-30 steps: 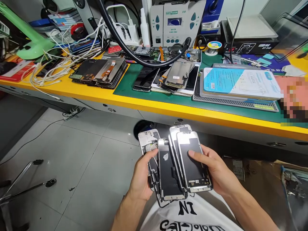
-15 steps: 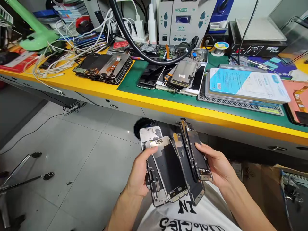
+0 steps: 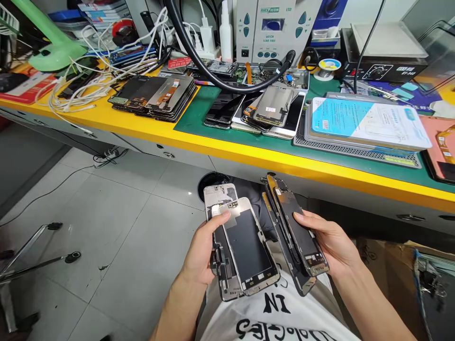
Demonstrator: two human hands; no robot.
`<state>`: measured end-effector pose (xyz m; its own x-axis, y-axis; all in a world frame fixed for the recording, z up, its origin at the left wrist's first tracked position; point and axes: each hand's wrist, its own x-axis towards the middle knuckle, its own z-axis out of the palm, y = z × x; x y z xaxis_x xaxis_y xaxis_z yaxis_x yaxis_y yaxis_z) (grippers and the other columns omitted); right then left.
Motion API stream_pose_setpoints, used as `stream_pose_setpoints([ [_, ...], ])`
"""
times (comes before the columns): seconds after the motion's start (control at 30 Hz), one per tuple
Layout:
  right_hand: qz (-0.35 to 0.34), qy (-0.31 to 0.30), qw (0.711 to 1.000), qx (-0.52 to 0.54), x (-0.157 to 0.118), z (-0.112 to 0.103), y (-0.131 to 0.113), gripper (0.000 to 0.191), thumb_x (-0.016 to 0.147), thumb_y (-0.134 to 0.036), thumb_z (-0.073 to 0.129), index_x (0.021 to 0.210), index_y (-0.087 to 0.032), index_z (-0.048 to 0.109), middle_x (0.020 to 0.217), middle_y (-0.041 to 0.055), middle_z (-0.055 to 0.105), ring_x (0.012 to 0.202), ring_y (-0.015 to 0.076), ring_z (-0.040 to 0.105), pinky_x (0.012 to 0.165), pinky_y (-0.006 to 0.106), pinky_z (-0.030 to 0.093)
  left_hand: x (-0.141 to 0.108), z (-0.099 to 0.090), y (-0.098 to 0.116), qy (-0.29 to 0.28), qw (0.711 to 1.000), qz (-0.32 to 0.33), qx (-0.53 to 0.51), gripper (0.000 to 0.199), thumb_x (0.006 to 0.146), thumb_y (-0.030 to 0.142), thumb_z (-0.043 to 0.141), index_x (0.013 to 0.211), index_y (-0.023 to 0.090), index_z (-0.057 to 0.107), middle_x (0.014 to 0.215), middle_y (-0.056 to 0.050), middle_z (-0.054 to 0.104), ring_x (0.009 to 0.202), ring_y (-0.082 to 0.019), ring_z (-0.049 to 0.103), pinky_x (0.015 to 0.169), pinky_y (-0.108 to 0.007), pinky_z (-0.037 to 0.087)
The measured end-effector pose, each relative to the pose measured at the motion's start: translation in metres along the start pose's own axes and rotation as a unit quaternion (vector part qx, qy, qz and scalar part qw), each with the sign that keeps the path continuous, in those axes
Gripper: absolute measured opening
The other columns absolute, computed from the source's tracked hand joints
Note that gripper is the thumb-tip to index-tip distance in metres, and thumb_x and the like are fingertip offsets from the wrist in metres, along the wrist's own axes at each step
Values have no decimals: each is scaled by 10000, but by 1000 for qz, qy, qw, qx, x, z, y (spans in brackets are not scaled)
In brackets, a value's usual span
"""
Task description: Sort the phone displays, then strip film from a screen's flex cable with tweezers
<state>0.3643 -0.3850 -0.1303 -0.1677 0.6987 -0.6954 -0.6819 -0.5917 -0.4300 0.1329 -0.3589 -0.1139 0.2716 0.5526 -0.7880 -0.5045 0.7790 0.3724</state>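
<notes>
My left hand (image 3: 204,246) is closed on phone screens, its thumb on the upper left of the front one. That front screen (image 3: 249,251) has a dark panel in a pale frame, and a pale-topped one (image 3: 220,193) lies behind it. In my right hand (image 3: 330,241) is a fanned stack of dark phone screens (image 3: 296,227), with the thumb on the top one. A gap separates the two groups above my lap.
Beyond my hands runs a yellow-edged bench (image 3: 249,150). It bears a stack of screens (image 3: 167,97), phones (image 3: 222,110), white cables (image 3: 85,90), a blue-and-white case (image 3: 369,124) and a grey soldering station (image 3: 273,31). A cardboard box (image 3: 384,270) stands at lower right.
The two groups of screens have moved apart. A dark screen that was between them now sits with the right-hand stack, which has shifted right.
</notes>
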Motion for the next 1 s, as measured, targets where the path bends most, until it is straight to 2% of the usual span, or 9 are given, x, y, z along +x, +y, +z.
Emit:
stream_pose_setpoints([
  [0.2,0,-20,1000,-18,1,3,4,297,798,-162,742,1094,-178,763,1003,109,815,796,269,793,728,347,650,-2,2,-1,9,1000,15,23,167,843,259,671,847,100,722,712,-101,741,602,-219,714,557,-291,578],
  [0.37,-15,-36,999,-36,-1,10,7,198,823,-173,749,1020,-177,773,942,83,820,740,208,773,691,285,628,-3,3,-4,19,999,27,43,158,813,265,729,769,117,697,642,-46,684,540,-175,664,502,-267,543],
  [0.5,-6,-42,998,-53,-3,18,13,191,821,-213,772,1000,-147,770,937,111,814,734,207,765,697,282,617,-1,4,-10,31,997,37,64,188,785,277,775,875,130,700,664,-23,668,533,-153,627,507,-262,522],
  [0.7,1,-26,998,-59,-1,23,20,280,782,-257,823,1038,-164,759,961,105,812,770,228,773,701,292,621,3,4,-17,61,995,34,77,313,747,293,817,983,141,680,789,-57,718,657,-195,683,589,-288,550],
  [0.87,-5,16,999,-49,3,16,16,251,790,-219,810,1028,-164,753,933,95,815,738,222,774,697,302,634,4,2,-15,27,998,30,45,264,781,331,715,940,122,697,798,-86,737,692,-234,710,612,-314,563],
  [1.0,-4,36,999,-28,6,8,10,245,788,-194,798,1026,-158,754,932,89,818,729,221,775,697,311,641,2,-2,-11,13,999,34,17,253,725,290,610,882,115,704,784,-85,733,695,-244,712,601,-322,563],
])
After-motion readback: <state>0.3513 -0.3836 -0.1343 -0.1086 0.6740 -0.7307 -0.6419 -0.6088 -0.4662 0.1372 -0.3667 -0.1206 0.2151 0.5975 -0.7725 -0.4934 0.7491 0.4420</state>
